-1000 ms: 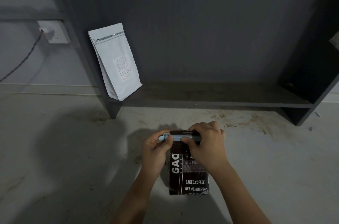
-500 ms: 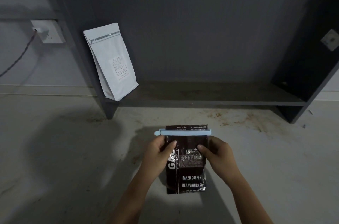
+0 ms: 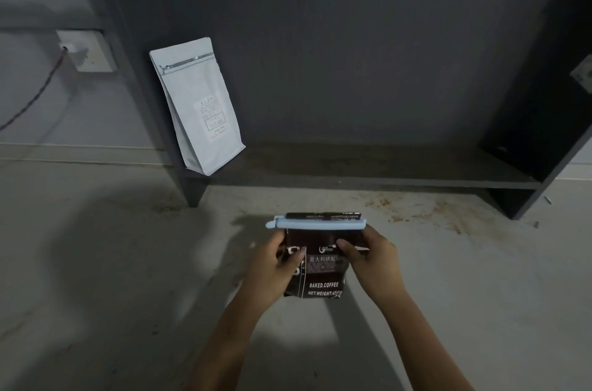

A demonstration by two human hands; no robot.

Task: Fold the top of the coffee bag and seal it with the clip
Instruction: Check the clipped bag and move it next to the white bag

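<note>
Coffee bag: the dark coffee bag point(image 3: 322, 272) stood upright on the pale floor point(image 3: 96, 262), low in the middle of the view, at about 6 o'clock from the shelf. Its front showed the words "BAKED.COFFEE" and "NET.WEIGHT".
Bag top: the top was folded down, and a thin dark strip of it showed just above the clip.
Clip: the light blue clip point(image 3: 315, 224) lay level across the folded top and was closed over the full width of the bag. One small end stuck out at 9 o'clock.
Left hand: the left hand point(image 3: 275, 265) gripped the bag's side at 9 o'clock, just under the clip, with the thumb on the front face and the fingers curled behind.
Right hand: the right hand point(image 3: 373, 257) gripped the side at 3 o'clock, also just under the clip, with the thumb pressed on the front face.
White bag: a white bag point(image 3: 197, 105) leaned tilted at the 9 o'clock end of the dark shelf point(image 3: 384, 174), well apart from the coffee bag, at about 11 o'clock from it.
Wall socket: a white socket point(image 3: 86, 51) with a cable sat on the wall, at 9 o'clock from the white bag.
Floor: brown stains showed near the shelf.
</note>
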